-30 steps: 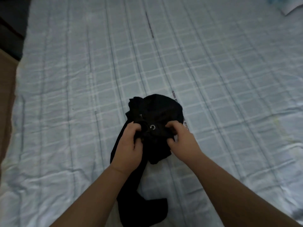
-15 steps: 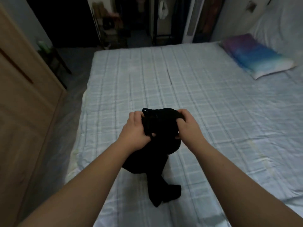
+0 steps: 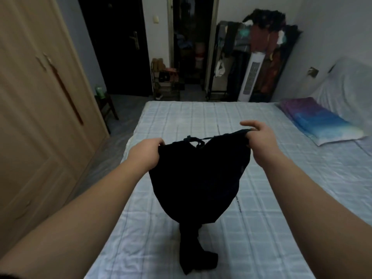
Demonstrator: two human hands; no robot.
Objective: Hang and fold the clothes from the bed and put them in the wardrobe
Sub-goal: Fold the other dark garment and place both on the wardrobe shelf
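Bed (image 3: 271,198) under a pale blue checked sheet fills the middle of the view, and everything else sits around it: a light wooden wardrobe (image 3: 36,121) stands along its left side with doors closed, a crowded clothes rack (image 3: 259,49) and a white tower fan (image 3: 250,77) stand beyond its far end, and a purple-and-blue pillow (image 3: 320,121) lies at its right edge. Above the bed's near half hangs a black garment (image 3: 197,178), probably trousers with a drawstring at the waist, spread wide at the top and narrowing downward until its lower end lies crumpled on the sheet. The left hand (image 3: 144,156) has its grip closed round the garment's left top corner, fingers curled over the cloth. The right hand (image 3: 259,141) pinches the right top corner between thumb and curled fingers, with one finger held out straight.
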